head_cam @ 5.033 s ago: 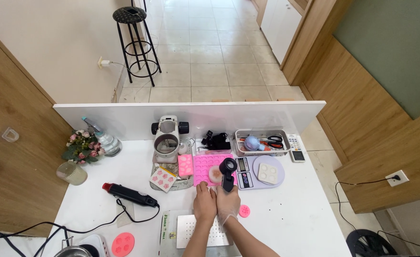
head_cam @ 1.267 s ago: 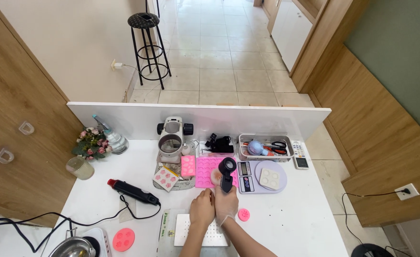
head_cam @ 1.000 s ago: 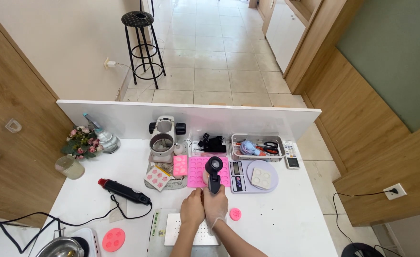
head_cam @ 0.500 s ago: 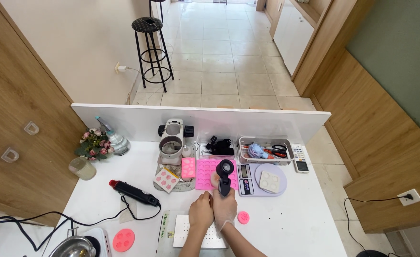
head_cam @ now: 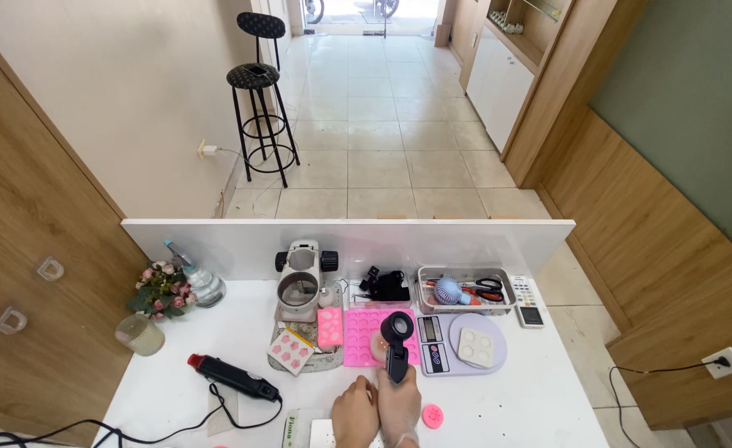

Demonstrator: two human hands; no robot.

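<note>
Black tool: a handheld magnifier (head_cam: 397,336) with a round head on a short handle stands upright over the near edge of the pink silicone mould (head_cam: 372,336).
Right hand: the right hand (head_cam: 398,409) is wrapped closed around the handle's lower end, holding the round head over the mould.
Left hand: the left hand (head_cam: 354,412) sits just beside the right, fingers curled; whether it pinches anything, I cannot tell.
Step in hand: this looks like a close inspection of a small pinkish piece in or at the mould under the lens.
Next move calls for: a steady grip on the handle and small shifts only, since the lens hangs just above the mould's cavities.
Table: the white table (head_cam: 540,390) carries everything, with a low white wall along its far edge.
To the right: a digital scale (head_cam: 464,343) with a white 4-cavity mould (head_cam: 475,345) on its pan lies just beside the lens head, so a swing that way would strike it.
To the left: a small pink block (head_cam: 329,326) and a card of pink shapes (head_cam: 291,349) lie at the foot of a stereo microscope (head_cam: 302,282).
Near the hands: 1 pink disc (head_cam: 432,416) lies on the table just right of the right hand.
Further off: a black heat gun (head_cam: 231,377) with its cord, a tray of tools (head_cam: 464,290), and a small flower pot (head_cam: 160,290) are well apart from the work.
</note>
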